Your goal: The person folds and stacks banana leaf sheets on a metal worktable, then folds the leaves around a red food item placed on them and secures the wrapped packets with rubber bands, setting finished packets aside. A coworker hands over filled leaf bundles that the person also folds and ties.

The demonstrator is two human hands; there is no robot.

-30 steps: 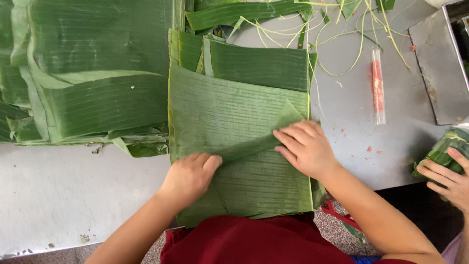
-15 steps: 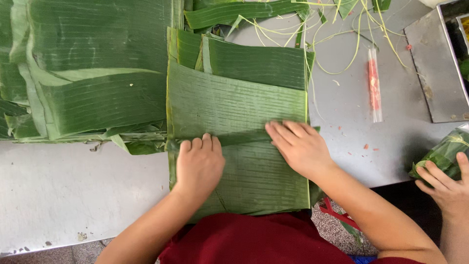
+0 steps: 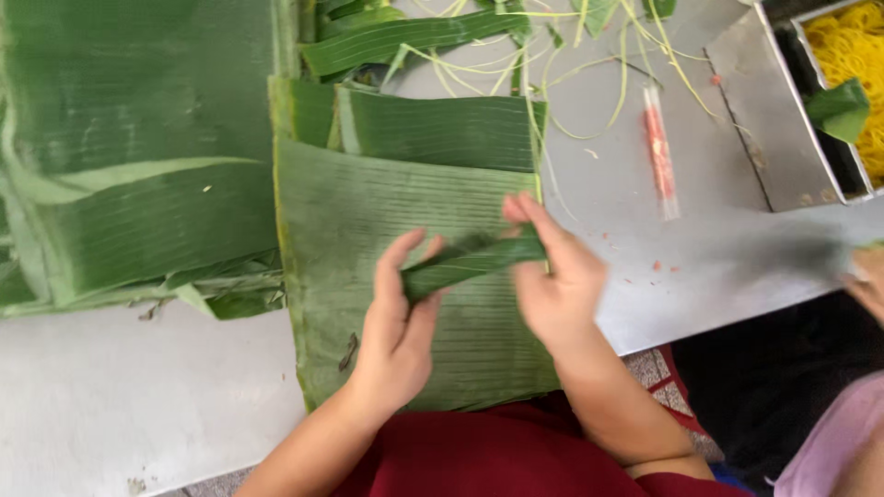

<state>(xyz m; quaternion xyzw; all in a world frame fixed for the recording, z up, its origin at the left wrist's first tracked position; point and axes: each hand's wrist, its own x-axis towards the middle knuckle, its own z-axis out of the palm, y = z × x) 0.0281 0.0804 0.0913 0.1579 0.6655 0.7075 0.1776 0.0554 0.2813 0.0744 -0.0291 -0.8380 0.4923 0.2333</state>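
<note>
Item: folded banana-leaf strip [image 3: 470, 262], dark green, narrow. I am holding it between both hands, just above the large leaf sheet [image 3: 368, 212] that is lying at the near edge of the table [image 3: 110, 405].

Grip: my left hand [image 3: 396, 322] is pinching the strip's left end between thumb and fingers; my right hand [image 3: 552, 285] is closing around its right end, fingers curled over the top. Both hands are narrowed onto the strip, neither spread flat.

Handling, as I am judging it: light, thin, pliant along the ribs but liable to split along them; the glossy face is looking slick. I am taking it at the two ends, where the fold is keeping the layers together, rather than at the loose middle.

Beneath: the pale, ribbed sheet, with a second, darker leaf piece [image 3: 442, 129] overlapping its far edge.

Left: a stack of broad banana leaves [image 3: 138, 184], touching the sheet's left edge.

Far side: thin leaf ribs and trimmings [image 3: 589, 92] are lying scattered; a small clear tube with red contents [image 3: 660, 152] is sitting well to the right.

Far right corner: a metal tray [image 3: 764, 120], and a container of yellow strands [image 3: 856, 55] beside it.

Right edge: another person's hand [image 3: 866, 281], blurred, is staying apart from mine. Nothing is lying between my hands and the sheet.
</note>
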